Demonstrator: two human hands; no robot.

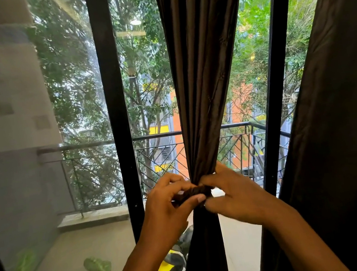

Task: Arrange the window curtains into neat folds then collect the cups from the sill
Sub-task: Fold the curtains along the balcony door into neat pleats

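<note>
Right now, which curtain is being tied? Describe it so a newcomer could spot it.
Start at the big window with black frames. Between its two uprights hangs the middle brown curtain. Unlike the loose curtain to its right, it is cinched narrow where the left hand and right hand grip it.

Through the glass you look out on a balcony railing (96, 144) of dark metal that runs across the middle of the frame, with diagonal bars beneath it. Two black window frame posts (115, 112) stand upright, one left of centre and one toward the right. Beyond them you see leafy trees (69, 81) filling the upper half, and an orange building (240, 106) with a yellow patch behind the branches. At the lower left, green leaves (98, 266) lie against the pale balcony floor (78, 243).
</note>
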